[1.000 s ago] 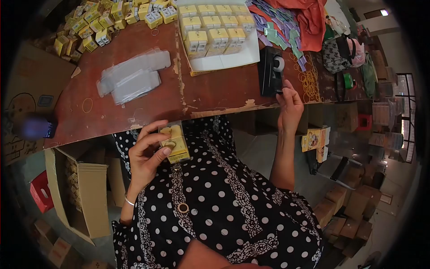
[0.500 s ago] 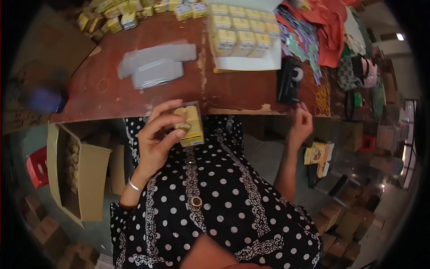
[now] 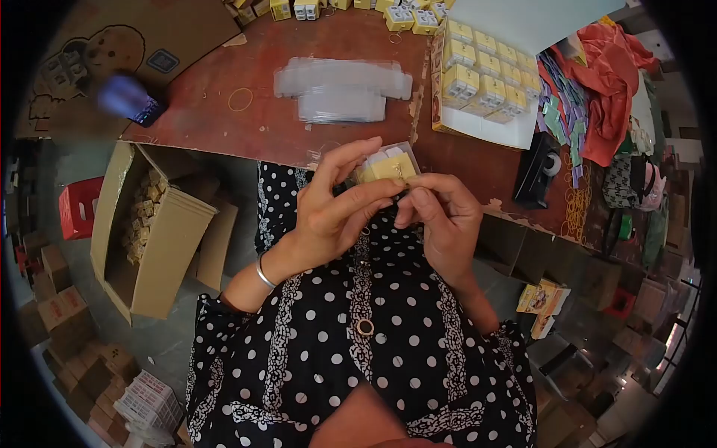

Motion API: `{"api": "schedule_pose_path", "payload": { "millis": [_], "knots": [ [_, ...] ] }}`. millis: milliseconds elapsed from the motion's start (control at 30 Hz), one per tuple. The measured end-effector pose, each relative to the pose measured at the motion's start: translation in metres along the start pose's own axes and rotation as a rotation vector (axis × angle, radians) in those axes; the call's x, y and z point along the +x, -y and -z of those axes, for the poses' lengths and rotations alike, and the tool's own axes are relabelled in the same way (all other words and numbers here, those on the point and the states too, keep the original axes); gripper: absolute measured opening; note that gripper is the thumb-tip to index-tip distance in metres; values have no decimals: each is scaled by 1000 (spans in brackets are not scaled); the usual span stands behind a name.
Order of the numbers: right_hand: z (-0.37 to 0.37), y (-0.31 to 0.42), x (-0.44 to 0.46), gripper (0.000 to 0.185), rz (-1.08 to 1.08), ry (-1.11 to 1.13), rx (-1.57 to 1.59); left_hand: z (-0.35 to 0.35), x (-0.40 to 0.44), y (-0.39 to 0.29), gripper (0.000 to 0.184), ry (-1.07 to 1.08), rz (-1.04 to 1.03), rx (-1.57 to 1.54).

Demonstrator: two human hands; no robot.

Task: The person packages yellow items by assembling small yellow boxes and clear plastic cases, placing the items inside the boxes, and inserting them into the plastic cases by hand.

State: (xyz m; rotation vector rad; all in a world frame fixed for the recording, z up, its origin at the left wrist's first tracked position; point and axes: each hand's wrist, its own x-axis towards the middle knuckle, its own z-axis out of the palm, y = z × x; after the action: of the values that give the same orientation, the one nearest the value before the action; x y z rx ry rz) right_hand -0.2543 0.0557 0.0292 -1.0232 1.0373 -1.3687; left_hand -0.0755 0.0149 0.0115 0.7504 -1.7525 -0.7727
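Note:
In front of the chest, my left hand (image 3: 332,205) is closed round a small yellow box in a clear plastic case (image 3: 390,164). My right hand (image 3: 447,220) touches the near right edge of that case, its thumb and forefinger pinched together. Whatever lies between those fingertips is too small to make out. Flat clear plastic sleeves (image 3: 343,89) lie stacked on the red-brown table (image 3: 261,112), beyond my left hand. A black tape dispenser (image 3: 536,172) stands near the table's edge, to the right of both hands.
An open carton (image 3: 485,131) holds rows of yellow boxes. Rubber bands (image 3: 577,201), colored packets (image 3: 571,119) and red cloth (image 3: 609,89) lie at the right. A cardboard box (image 3: 168,257) with small pieces stands below the table at the left, beside a red stool (image 3: 78,209).
My right hand has left the tape dispenser and come to the cased box in my left hand. The view has turned, shifting the table's things rightward.

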Motion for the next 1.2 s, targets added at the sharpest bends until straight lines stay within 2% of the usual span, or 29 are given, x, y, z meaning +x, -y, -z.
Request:
{"api": "schedule_pose_path", "payload": {
  "millis": [267,367,433,467,533,567,633,667,733,867,933,967,1033,1067,1100,1167,1200],
  "knots": [
    [-8,0,6,14,-1,9,-29,0,0,6,28,-55,-76,101],
    [-10,3,7,20,0,-12,-145,4,-2,9,27,-29,-117,183],
    [-11,14,12,27,-163,-13,-86,4,-3,11,27,-44,-160,209],
    [-9,10,13,27,-161,-12,-86,5,-2,10,27,-45,-161,210],
    [-2,-7,15,36,95,-60,-329,5,0,6,25,-28,-87,141],
    [3,-10,20,36,98,-56,-330,5,0,3,25,-33,-90,144],
    [16,-11,35,45,834,-46,-844,4,1,-2,24,12,185,-193],
    [19,-7,41,45,838,-45,-842,6,2,-3,24,10,181,-190],
    [24,3,49,50,935,221,-953,9,3,-4,22,78,254,-233],
    [35,10,63,44,948,383,-1027,4,4,-5,21,69,267,-279],
    [35,17,66,57,786,381,-1193,0,5,-4,24,13,125,-213],
    [36,14,64,57,792,377,-1198,-1,6,-1,24,13,116,-215],
    [42,4,51,75,212,162,-421,0,9,5,28,22,-212,59],
    [45,15,46,83,-65,157,-353,2,15,5,30,52,-284,113],
    [46,16,43,83,-55,149,-362,1,16,6,30,51,-297,105],
    [44,13,39,77,-232,276,-137,-8,16,7,31,126,-396,223],
    [43,14,37,69,-267,243,-98,-17,19,8,25,103,-529,266]
  ]
}}
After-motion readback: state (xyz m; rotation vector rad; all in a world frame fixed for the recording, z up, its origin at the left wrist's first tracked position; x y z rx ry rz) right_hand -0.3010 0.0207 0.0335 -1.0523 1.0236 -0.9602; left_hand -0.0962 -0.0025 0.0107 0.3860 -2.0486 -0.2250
